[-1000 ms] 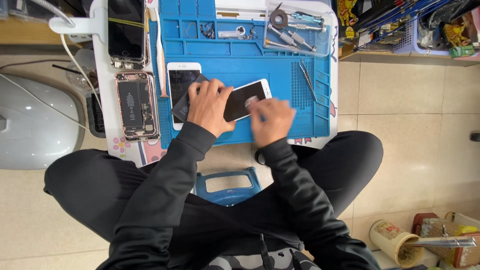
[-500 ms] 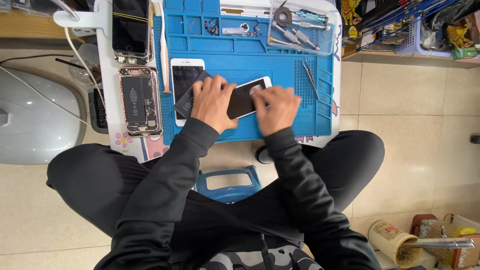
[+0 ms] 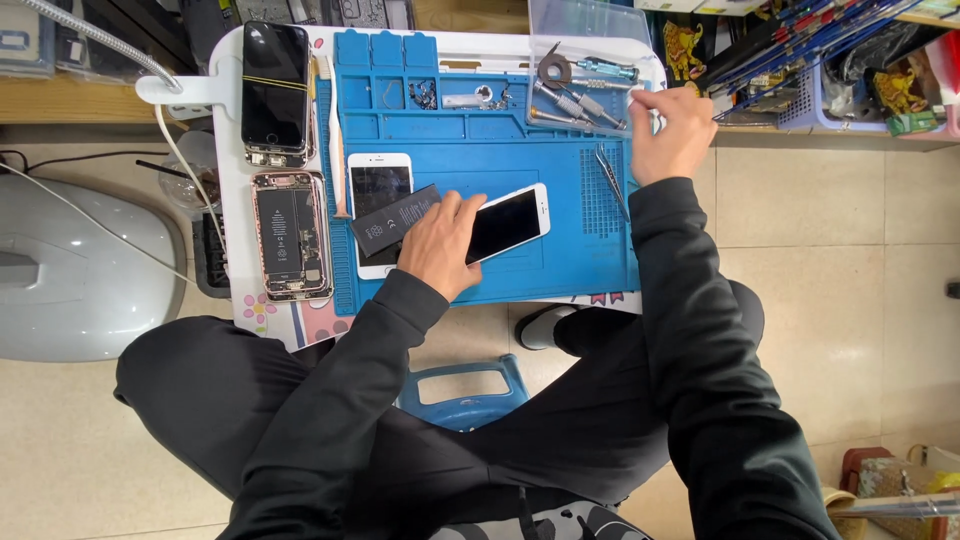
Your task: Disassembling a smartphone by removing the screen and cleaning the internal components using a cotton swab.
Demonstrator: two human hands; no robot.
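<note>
A white-framed phone with a dark, unlit screen [image 3: 510, 222] lies tilted on the blue mat [image 3: 500, 160], partly under the left hand [image 3: 440, 245]. At its nine o'clock lies a second white phone with a black screen [image 3: 378, 190], overlapped by a flat black battery with a printed label [image 3: 393, 221]. At ten o'clock, on the white tabletop, a black phone's dark screen [image 3: 275, 85] faces up.

Left hand [image 3: 440, 245] pins white phone [image 3: 510, 222] — right hand [image 3: 672, 135] at clear tray [image 3: 585, 70]

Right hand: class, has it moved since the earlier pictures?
Yes. The right hand left the white phone and went up-right to the clear tool tray.
</note>
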